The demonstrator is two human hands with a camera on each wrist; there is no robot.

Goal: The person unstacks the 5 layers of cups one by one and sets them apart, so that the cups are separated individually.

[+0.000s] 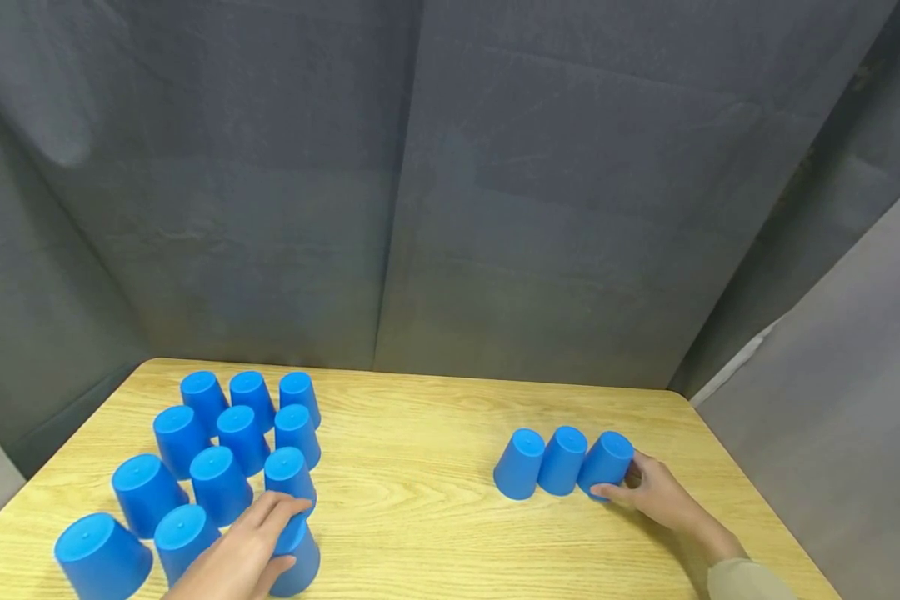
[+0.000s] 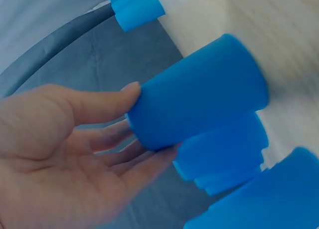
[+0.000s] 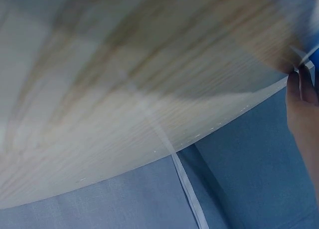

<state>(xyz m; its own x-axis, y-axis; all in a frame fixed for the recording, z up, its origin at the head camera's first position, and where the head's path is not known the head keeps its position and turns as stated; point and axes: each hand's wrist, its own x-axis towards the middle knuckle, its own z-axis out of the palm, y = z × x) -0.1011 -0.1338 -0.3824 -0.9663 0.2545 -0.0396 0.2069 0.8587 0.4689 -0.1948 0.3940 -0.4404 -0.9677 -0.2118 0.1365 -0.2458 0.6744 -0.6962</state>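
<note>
My left hand (image 1: 234, 552) holds an upside-down blue plastic cup (image 1: 305, 560) at the near end of the right-hand column of cups. In the left wrist view, the thumb and fingers of that hand (image 2: 75, 154) are around the closed end of the cup (image 2: 199, 92), whose rim is on or close to the table. On the other side, my right hand (image 1: 658, 496) grips the rightmost blue cup (image 1: 606, 467) of a row of three, thumb in front and fingers behind. The right wrist view catches only part of this hand (image 3: 304, 107), at its edge.
Several more inverted blue cups (image 1: 213, 483) stand in rows on the left. Beside the right-held cup are two others, a middle cup (image 1: 562, 462) and a left cup (image 1: 519, 467). The wooden table (image 1: 405, 467) backs onto a grey curtain (image 1: 270, 208).
</note>
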